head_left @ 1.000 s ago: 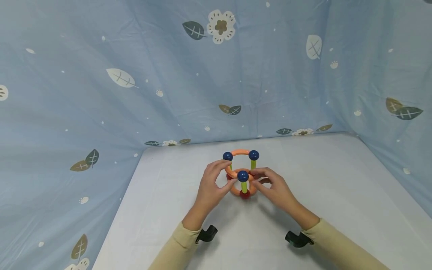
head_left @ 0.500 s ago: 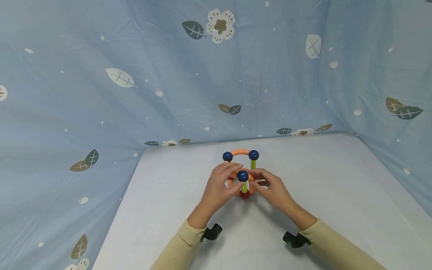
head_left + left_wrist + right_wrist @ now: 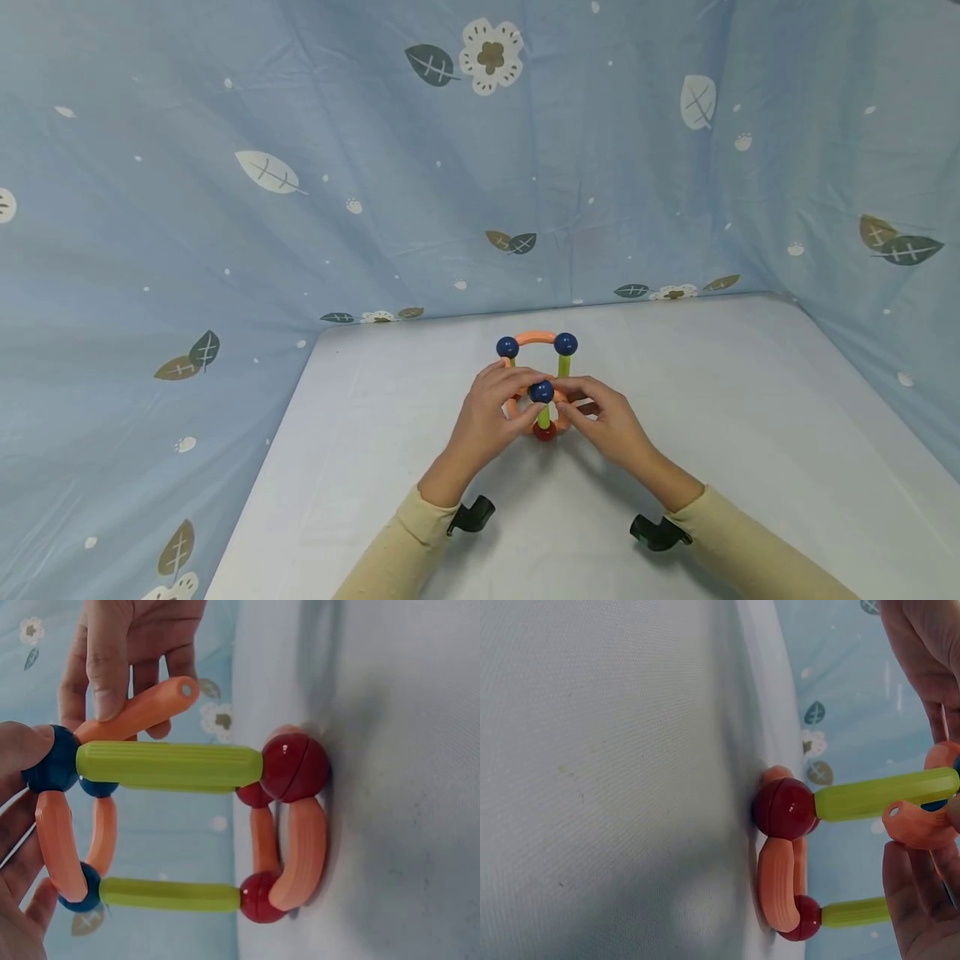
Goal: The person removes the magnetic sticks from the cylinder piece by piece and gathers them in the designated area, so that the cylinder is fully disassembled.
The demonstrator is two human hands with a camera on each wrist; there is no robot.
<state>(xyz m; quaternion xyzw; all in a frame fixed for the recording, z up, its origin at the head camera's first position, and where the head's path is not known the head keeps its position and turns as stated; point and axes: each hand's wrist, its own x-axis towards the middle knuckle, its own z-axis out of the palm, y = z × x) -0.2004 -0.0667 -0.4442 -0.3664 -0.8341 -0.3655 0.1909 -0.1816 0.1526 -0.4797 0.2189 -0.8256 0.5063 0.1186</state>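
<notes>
A magnetic ball-and-stick frame stands on the white table, with red balls [image 3: 296, 766] at its base, upright yellow-green sticks [image 3: 172, 763] and blue balls above. My left hand [image 3: 486, 414] pinches the front blue ball [image 3: 542, 392] between thumb and fingers. In my right hand [image 3: 611, 423] is a curved orange stick [image 3: 142, 709], pinched beside that ball. One end of this stick meets the ball, while the other end points free. Other curved orange sticks [image 3: 60, 844] join the balls along the top and the base. My hands partly cover the frame in the head view.
The white tabletop [image 3: 360, 433] stretches around the frame. Behind it and at both sides hangs a blue curtain [image 3: 375, 208] printed with leaves and flowers. Black wrist camera mounts [image 3: 472, 515] stick out from both sleeves.
My left hand has shifted right, from the curved stick on the left to the front blue ball, which it now pinches. My right hand stays almost in place with its curved stick.
</notes>
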